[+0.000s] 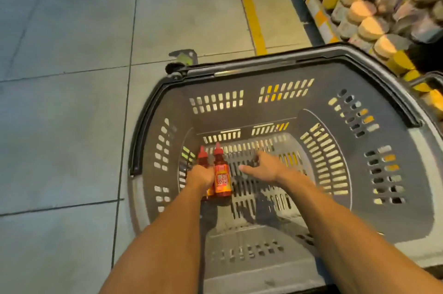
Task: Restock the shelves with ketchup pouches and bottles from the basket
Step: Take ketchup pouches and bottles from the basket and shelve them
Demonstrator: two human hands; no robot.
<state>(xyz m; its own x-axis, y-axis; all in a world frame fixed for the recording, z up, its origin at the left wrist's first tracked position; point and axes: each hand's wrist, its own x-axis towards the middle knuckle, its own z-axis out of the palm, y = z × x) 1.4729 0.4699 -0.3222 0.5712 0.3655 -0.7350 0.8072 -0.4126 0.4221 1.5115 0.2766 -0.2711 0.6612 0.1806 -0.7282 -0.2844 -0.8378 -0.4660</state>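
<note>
Tiled floor (pixel 67 102) on my far left, grey slabs with dark seams, and a yellow line (pixel 249 6) painted along it further over. Now the basket (pixel 239 71), big and dark grey with slotted walls, sitting on that floor right under me, its black handle (pixel 143 126) folded down along the left rim. Both my arms reach down inside it.

My left hand (pixel 200 177) is at the left end of the basket floor, fingers curled round a red ketchup bottle (pixel 203 158), only its pointed cap and upper body showing past my knuckles. Touching it on the right lies a second ketchup bottle (pixel 221 177), same red cap, orange-red label facing up, cap pointing away from me. I can't tell whether my left fingers wrap this one too; it sits pressed against the side of that hand.

Moving right, my right hand (pixel 262 168) is spread out over the slotted basket floor, fingers apart and relaxed, thumb pointing toward the bottles, gripping nothing. It sits near the labelled bottle but apart from it.

Up at the far right, the shelves (pixel 318 18), with a yellow edge strip, packed with rows of round-lidded jars (pixel 359 11), blurred, with greenish packs beyond.
</note>
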